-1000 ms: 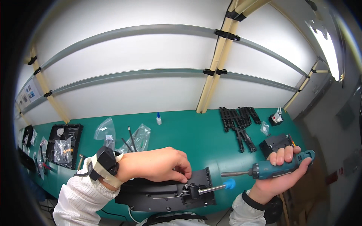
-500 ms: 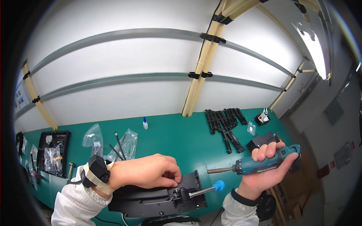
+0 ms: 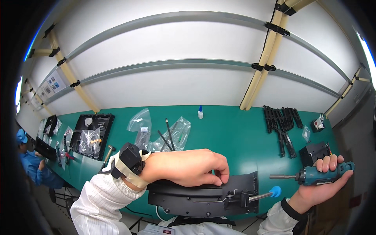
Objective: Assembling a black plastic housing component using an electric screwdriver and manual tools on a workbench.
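My left hand (image 3: 192, 167) rests on a long black curved plastic part (image 3: 203, 194) at the near edge of the green bench (image 3: 231, 129), fingertips pinched on its upper edge. A black device is taped to that wrist (image 3: 127, 161). A metal lever with a blue knob (image 3: 275, 191) sticks out of the part's right end. My right hand (image 3: 325, 184) grips a teal electric screwdriver (image 3: 313, 175), held level to the right of the part, its bit pointing left and clear of it.
Several black strips (image 3: 282, 123) lie at the back right, with a black block (image 3: 314, 152) nearer. A small glue bottle (image 3: 200, 112) stands by the wall. Clear bags with rods (image 3: 168, 133) and a black tray (image 3: 93, 133) sit at left. Another person (image 3: 33, 166) works at far left.
The view has shifted rightward along the bench. My right hand has drawn the screwdriver away from the part to the right. My left hand stays on the part.
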Motion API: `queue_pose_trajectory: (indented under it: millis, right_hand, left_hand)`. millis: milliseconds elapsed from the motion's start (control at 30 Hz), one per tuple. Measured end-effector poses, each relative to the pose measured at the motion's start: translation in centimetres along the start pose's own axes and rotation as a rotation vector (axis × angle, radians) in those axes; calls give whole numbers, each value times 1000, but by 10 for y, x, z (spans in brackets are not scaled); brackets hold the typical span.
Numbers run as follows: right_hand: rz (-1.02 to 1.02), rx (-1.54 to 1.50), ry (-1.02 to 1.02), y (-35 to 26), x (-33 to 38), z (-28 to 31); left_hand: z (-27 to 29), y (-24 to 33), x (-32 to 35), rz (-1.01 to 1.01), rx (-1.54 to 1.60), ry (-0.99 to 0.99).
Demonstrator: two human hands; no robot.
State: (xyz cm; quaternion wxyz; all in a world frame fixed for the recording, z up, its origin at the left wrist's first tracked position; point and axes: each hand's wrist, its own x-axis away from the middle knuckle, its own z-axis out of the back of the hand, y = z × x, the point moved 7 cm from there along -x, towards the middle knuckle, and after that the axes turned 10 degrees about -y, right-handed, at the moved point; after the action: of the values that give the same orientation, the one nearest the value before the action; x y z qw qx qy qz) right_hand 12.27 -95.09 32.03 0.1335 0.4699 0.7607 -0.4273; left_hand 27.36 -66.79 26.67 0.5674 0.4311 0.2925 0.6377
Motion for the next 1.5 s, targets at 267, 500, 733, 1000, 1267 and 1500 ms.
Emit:
queue_pose_trajectory:
  millis: [267,500,733,1000,1267,1500]
  right_hand:
    - [-26,-2,-20,7,2,0]
    - [-25,13,-39,9,2,-4]
    - [-37,1,-62,10,2,-13]
    - [-50,-27,-133,12,0,-25]
    - [-52,-6,-118,13,0,-28]
    - [-53,-7,-135,14,-2,-29]
  left_hand:
    - [-4,12,2,-129,-105,33]
    - [-6,5,3,-179,-100,79]
    - [-7,9,10,-193,-108,117]
    - [-8,3,6,-230,-109,117]
    - [-7,-5,7,-201,18,129]
    - [-3,-8,6,-184,44,101]
